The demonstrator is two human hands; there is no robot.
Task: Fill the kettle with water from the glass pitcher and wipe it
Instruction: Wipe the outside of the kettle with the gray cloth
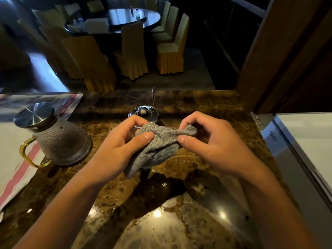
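Kettle: a shiny round steel lid with a pale centre knob and small holes point(143, 113) shows just beyond the fingertips of both hands; the body beneath is hidden by the cloth, so fill level cannot be told. A thin upright metal rod point(153, 97) rises beyond it, probably its handle. Likely heavy once filled, hard and slippery when wet; best steadied by that handle, not the smooth wall. Cloth: a small grey knitted rag point(158, 144), soft and limp, bunched between the hands, its tail drooping below the left palm. Left hand point(118, 146): thumb and curled fingers pinch the rag's left side. Right hand point(212, 139): thumb and forefinger pinch the twisted right corner. Pitcher: a hammered-glass jug with a brushed steel lid and amber loop handle point(59, 139), standing well left of the left fingers, lid on; fragile, to be lifted by the handle. Surface: a glossy brown marble counter point(161, 203). Under the pitcher's left edge, a white mat with red stripes point(16, 169).
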